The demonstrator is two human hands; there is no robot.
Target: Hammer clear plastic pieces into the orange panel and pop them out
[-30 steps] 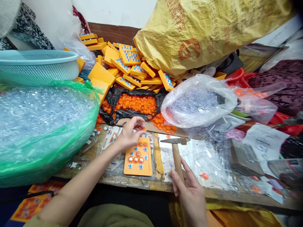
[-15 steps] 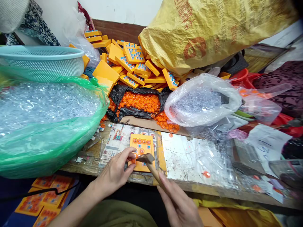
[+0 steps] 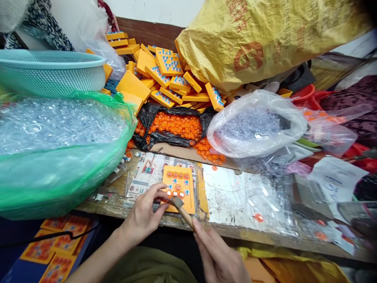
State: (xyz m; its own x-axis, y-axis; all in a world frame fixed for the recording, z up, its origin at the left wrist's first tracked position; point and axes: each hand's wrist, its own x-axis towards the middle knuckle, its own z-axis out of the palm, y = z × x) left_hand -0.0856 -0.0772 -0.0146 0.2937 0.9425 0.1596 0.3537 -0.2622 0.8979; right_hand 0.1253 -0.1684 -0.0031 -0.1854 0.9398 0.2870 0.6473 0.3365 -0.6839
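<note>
A yellow-orange panel (image 3: pixel 188 202) with orange rings and small blue parts lies flat near the table's front edge. My left hand (image 3: pixel 145 212) is at its lower left, thumb and forefinger pinched together at the panel's edge; what is between them is hidden. My right hand (image 3: pixel 216 249) is wrapped round the wooden handle of a small hammer (image 3: pixel 184 214). The hammer's dark head is over the lower left of the panel, close to my left fingertips.
Behind are a black bag of orange rings (image 3: pixel 173 125) and a heap of yellow panels (image 3: pixel 132 86). A green bag (image 3: pixel 64 169) stands left, a white bag (image 3: pixel 256 147) right. Finished-looking panels (image 3: pixel 57 269) lie lower left, below the table.
The hammer head has moved left and slightly down, uncovering a row of orange rings on the panel. My left fingers have shifted slightly. The whole view has moved a little.
</note>
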